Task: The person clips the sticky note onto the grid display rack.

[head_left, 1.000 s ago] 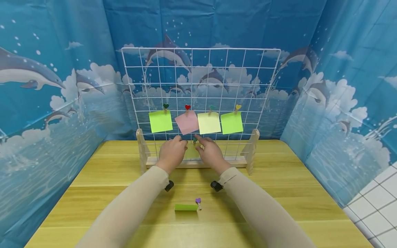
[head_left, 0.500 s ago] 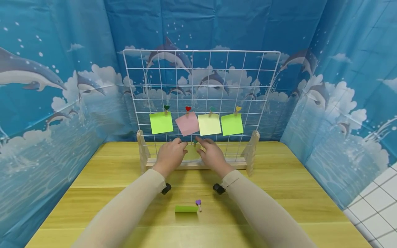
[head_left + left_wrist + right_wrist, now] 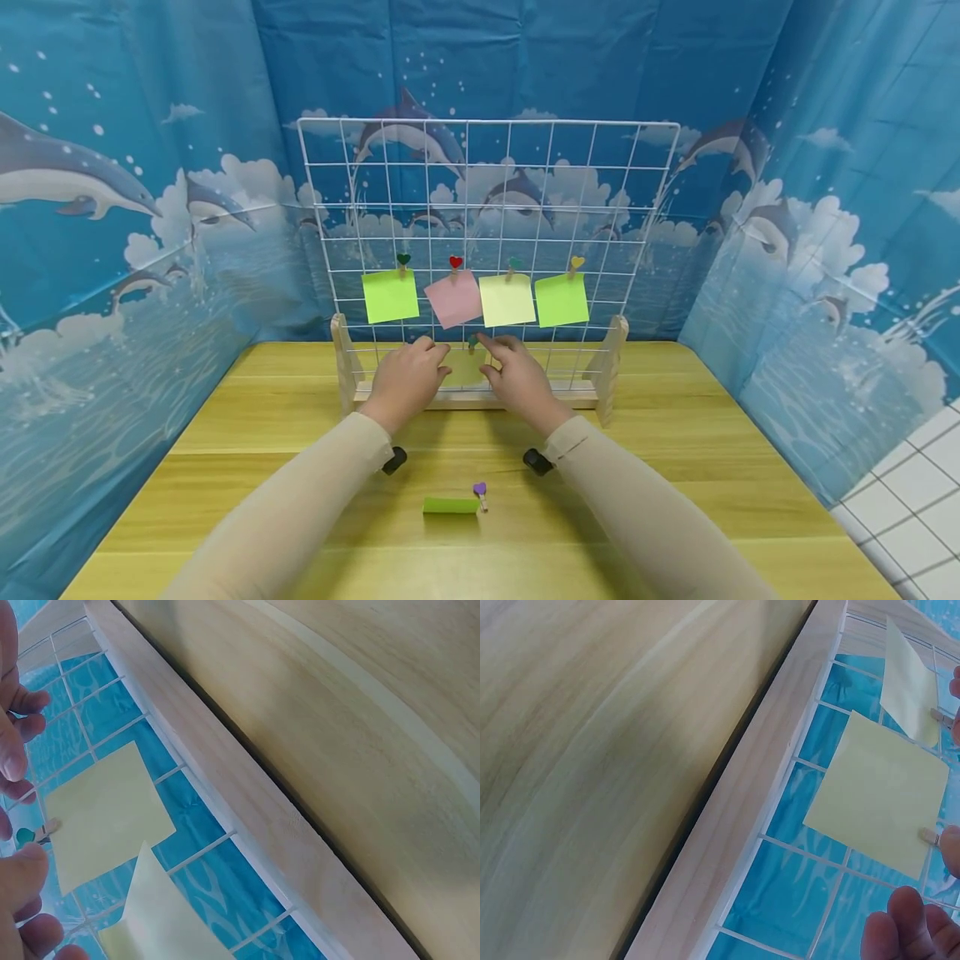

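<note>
A pale yellow note [image 3: 465, 367] hangs low on the white wire grid [image 3: 551, 204], held by a clip [image 3: 472, 341] with a green heart. My left hand [image 3: 407, 375] is beside the note's left edge, thumb and fingers apart. My right hand [image 3: 521, 379] is at its right, index fingertip close by the heart and thumb apart below. In the left wrist view, my left thumb [image 3: 26, 870] lies near the green heart [image 3: 25, 837]. Another yellow note [image 3: 911, 690] with a small wooden clip [image 3: 941, 717] hangs to the left, hidden behind my left hand in the head view.
Above hang a green note [image 3: 390, 297], a pink note [image 3: 453, 300], a yellow note [image 3: 507, 301] and another green note [image 3: 562, 301], each clipped. A wooden stand [image 3: 341, 367] supports the grid. A folded green note [image 3: 450, 506] and a purple heart clip [image 3: 481, 493] lie nearer on the table.
My left hand has drawn slightly left, away from the green heart clip. My right hand has shifted a little to the right. The clipped note stays on the grid.
</note>
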The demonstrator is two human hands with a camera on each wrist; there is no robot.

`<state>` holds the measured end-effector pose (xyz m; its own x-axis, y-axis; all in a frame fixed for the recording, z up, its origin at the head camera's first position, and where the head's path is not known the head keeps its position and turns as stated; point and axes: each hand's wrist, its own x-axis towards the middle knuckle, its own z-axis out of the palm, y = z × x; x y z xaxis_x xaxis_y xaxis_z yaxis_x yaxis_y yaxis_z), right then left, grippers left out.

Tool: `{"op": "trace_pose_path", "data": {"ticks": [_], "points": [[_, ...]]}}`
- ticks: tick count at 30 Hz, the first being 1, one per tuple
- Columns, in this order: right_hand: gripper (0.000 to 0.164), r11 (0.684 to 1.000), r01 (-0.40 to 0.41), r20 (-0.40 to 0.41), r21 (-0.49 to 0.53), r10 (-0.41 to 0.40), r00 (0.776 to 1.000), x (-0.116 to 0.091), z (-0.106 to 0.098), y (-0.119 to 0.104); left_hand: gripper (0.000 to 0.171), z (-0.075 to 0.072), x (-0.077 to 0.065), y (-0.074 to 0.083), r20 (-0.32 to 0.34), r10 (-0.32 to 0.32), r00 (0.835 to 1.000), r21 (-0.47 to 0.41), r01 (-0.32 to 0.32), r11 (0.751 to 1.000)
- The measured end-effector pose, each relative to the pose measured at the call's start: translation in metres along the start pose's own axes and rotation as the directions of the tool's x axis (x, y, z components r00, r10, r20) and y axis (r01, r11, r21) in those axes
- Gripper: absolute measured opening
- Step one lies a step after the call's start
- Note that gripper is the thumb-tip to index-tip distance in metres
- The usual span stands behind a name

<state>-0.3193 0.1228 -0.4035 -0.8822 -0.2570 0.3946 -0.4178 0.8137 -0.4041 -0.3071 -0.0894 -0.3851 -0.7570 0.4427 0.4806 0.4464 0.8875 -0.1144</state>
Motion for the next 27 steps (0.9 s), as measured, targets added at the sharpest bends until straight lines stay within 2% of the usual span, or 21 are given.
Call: {"op": "trace_pose_path", "data": {"ticks": [10, 19, 27], "points": [[0.055, 1.000, 0.024, -0.004, 0.000, -0.024, 1.000, -0.008, -0.006, 0.000, 0.037, -0.002, -0.005, -0.001, 0.013, 0.012, 1.000, -0.015, -0.012, 1.000], [0.054, 0.998, 0.065, -0.006, -0.005, -0.065, 0.998, -0.018, -0.015, 0.000, 0.037, -0.006, -0.011, -0.003, -0.009, 0.054, 0.999, -0.016, -0.054, 0.998], [0.058, 0.997, 0.077, 0.034, 0.004, -0.077, 0.996, -0.028, -0.020, -0.002, 0.038, -0.012, -0.018, -0.002, -0.004, 0.071, 0.998, -0.027, -0.071, 0.997]]}}
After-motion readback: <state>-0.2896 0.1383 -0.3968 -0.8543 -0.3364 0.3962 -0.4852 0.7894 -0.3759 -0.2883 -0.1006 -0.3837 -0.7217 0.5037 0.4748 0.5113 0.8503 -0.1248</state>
